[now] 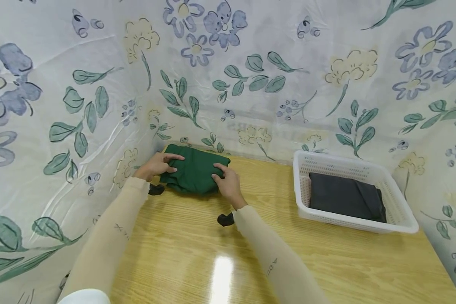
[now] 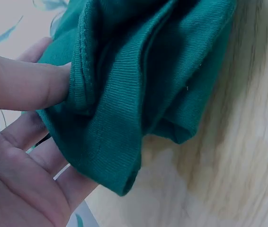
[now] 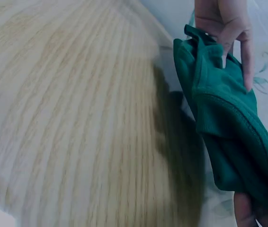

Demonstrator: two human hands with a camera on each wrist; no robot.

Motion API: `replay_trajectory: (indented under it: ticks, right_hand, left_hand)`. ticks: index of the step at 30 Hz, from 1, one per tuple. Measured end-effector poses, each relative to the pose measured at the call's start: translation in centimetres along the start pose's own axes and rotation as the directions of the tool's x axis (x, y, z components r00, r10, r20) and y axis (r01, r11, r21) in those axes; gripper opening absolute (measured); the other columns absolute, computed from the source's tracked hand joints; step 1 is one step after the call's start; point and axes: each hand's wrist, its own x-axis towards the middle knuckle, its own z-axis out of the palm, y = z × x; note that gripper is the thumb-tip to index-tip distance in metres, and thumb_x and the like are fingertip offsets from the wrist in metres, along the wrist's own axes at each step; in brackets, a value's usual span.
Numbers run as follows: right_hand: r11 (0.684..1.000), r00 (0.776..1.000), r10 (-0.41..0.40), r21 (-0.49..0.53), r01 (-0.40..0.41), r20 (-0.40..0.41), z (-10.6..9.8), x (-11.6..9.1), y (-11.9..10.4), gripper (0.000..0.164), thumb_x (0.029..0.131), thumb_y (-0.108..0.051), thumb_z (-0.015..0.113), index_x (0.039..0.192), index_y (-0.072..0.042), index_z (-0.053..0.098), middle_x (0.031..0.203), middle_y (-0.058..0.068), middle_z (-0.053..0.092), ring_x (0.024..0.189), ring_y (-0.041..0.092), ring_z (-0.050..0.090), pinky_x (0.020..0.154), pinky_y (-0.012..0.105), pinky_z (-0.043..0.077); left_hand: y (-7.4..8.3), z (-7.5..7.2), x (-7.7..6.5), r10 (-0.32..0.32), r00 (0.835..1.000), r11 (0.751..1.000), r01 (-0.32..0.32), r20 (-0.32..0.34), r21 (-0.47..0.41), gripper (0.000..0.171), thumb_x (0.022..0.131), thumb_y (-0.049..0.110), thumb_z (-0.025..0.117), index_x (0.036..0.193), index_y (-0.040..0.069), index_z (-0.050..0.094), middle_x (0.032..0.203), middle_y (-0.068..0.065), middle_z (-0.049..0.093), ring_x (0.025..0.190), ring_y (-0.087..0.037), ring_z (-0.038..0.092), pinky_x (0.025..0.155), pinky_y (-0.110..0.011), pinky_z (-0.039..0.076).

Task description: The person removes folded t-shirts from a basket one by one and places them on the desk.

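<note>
A folded dark green garment (image 1: pixel 196 171) is at the back left of the table, close to the wall covering. My left hand (image 1: pixel 157 166) grips its left end. In the left wrist view the thumb (image 2: pixel 34 85) lies on top and the fingers pass beneath a ribbed band of the green cloth (image 2: pixel 117 104). At the opposite end my right hand (image 1: pixel 229 185) holds the garment. The right wrist view shows the bundle (image 3: pixel 228 123) between both hands, with right fingertips (image 3: pixel 244 210) under its near end; most of that hand is out of frame there.
To the right stands a white perforated plastic basket (image 1: pixel 300 190) with a folded black cloth item (image 1: pixel 343 196) inside. Floral sheeting (image 1: pixel 251 101) encloses the wooden table (image 1: pixel 182 245) at the back and sides. Black rounded pieces (image 1: pixel 225 219) stick out at both wrists.
</note>
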Motion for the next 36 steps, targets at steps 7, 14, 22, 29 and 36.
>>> replay_trajectory:
  ticks: [7,14,22,29,36]
  right_hand:
    - [1.000,0.999,0.005,0.002,-0.005,0.036,0.8,-0.1,0.1,0.039,0.103,-0.020,0.067,0.142,-0.020,0.064,0.056,-0.005,0.028,0.044,0.010,0.025,0.052,0.024,0.031]
    - [0.999,0.998,0.001,-0.034,0.001,0.063,1.2,0.0,0.4,0.039,0.103,-0.016,0.067,0.142,-0.019,0.065,0.063,-0.005,0.029,0.050,0.011,0.022,0.053,0.026,0.028]
    - [0.996,0.994,0.019,-0.087,-0.010,0.109,1.7,0.5,0.3,0.041,0.103,-0.014,0.066,0.143,-0.018,0.063,0.062,-0.004,0.028,0.051,0.010,0.020,0.057,0.027,0.026]
    - [0.991,0.988,0.033,-0.131,-0.013,0.150,1.7,1.2,0.1,0.043,0.103,-0.014,0.065,0.146,-0.018,0.061,0.058,-0.005,0.030,0.047,0.009,0.026,0.056,0.026,0.028]
    - [0.986,0.980,0.097,-0.150,-0.071,0.175,1.4,1.6,-0.3,0.045,0.103,-0.013,0.065,0.147,-0.016,0.059,0.105,0.012,0.072,0.097,0.026,0.067,0.099,0.039,0.046]
  left_hand:
    - [-1.4,-0.5,-0.4,-0.026,1.000,1.000,0.026,0.012,-0.004,0.050,0.100,0.004,0.066,0.149,0.009,0.056,0.167,-0.026,0.014,0.148,-0.048,0.025,0.105,-0.050,0.039]
    - [-1.7,-0.6,-1.0,-0.009,1.000,0.999,0.010,-0.022,0.047,0.049,0.097,0.003,0.068,0.145,0.006,0.059,0.127,-0.019,0.056,0.089,-0.030,0.051,0.076,-0.035,0.042]
    - [-2.7,-0.6,-0.8,-0.006,0.998,0.999,0.009,-0.056,0.053,0.048,0.096,-0.001,0.068,0.143,0.002,0.060,0.103,-0.012,0.054,0.062,-0.016,0.037,0.065,-0.031,0.038]
    - [-2.6,-0.7,-0.7,-0.049,0.995,0.997,0.054,-0.086,0.060,0.048,0.095,-0.002,0.066,0.143,0.002,0.061,0.061,0.003,0.037,0.052,-0.012,0.029,0.055,-0.027,0.034]
    - [-2.3,-0.5,-0.5,-0.048,0.994,0.997,0.055,-0.102,0.061,0.050,0.093,-0.006,0.068,0.141,-0.001,0.060,0.070,-0.001,0.044,0.052,-0.010,0.027,0.053,-0.025,0.030]
